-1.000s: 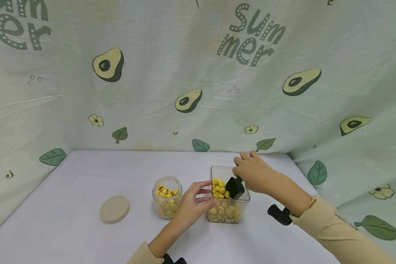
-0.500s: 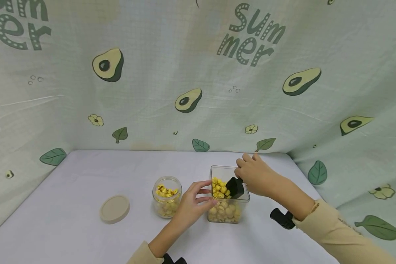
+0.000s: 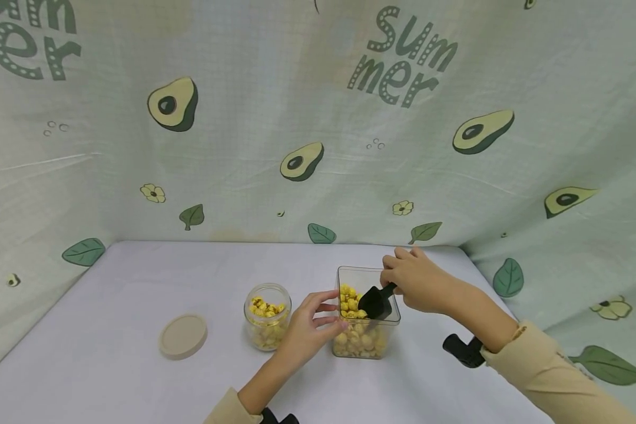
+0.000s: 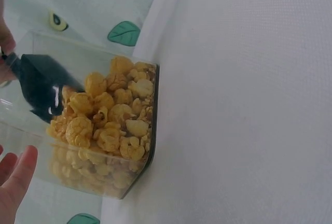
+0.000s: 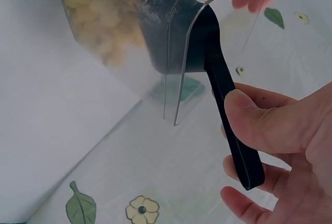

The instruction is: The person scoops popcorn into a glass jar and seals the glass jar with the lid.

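My right hand (image 3: 421, 281) holds a black scoop (image 3: 373, 303) by its handle, thumb against one side and fingers behind, as the right wrist view shows. The scoop's bowl is tilted inside a clear square container (image 3: 393, 327), against yellow popcorn (image 4: 101, 112) that fills its lower part. At the container's left side is my left hand (image 3: 310, 328), its fingers spread and mostly straight at the wall. Left of that hand stands an uncovered round clear jar (image 3: 268, 287), also with popcorn in it.
A round beige lid (image 3: 183, 337) lies flat on the white table (image 3: 111, 377), left of the jar. Behind the table hangs a pale cloth (image 3: 233, 118) printed with avocados and leaves, which also runs along both sides.
My right hand has shifted a little to the right, and the scoop has turned so its bowl points more left into the popcorn. The left hand keeps its place.
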`<state>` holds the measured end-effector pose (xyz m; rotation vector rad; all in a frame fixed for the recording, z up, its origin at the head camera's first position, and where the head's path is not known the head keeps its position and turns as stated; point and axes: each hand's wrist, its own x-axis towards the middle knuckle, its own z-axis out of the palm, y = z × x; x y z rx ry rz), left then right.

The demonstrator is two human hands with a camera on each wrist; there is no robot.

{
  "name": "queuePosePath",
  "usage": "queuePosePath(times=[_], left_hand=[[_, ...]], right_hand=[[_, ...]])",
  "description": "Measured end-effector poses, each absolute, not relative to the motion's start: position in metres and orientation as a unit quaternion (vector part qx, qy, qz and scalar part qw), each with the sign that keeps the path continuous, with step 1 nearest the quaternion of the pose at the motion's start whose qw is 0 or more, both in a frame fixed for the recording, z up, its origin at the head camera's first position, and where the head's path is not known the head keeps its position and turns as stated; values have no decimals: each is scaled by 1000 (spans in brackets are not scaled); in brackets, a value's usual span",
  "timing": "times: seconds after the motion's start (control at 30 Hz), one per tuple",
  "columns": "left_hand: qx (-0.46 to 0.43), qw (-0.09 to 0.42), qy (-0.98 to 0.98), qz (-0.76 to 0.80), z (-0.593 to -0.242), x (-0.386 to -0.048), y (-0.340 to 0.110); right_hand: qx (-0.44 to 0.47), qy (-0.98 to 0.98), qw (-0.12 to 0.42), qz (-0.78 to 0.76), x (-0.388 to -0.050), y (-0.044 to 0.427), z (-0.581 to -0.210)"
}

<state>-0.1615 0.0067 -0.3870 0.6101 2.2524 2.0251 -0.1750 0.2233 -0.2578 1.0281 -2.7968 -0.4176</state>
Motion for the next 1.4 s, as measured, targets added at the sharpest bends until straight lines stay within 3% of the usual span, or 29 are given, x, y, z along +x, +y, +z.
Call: queuePosePath(times=[0.2,0.53,0.97,1.4], left_hand=[[199,23,726,658,-386,-161,5],[202,22,722,662,-383,-161,2],[207,22,721,660,-386,-161,3],[207,24,721,661,-385,-160,6]], right_hand=[[338,-928,75,-135,-174,227,-261],[322,-921,160,-149,-163,224,-279],[294,-927,208,-107,-164,230,-293],[313,-922,187,-132,-163,234,-287]])
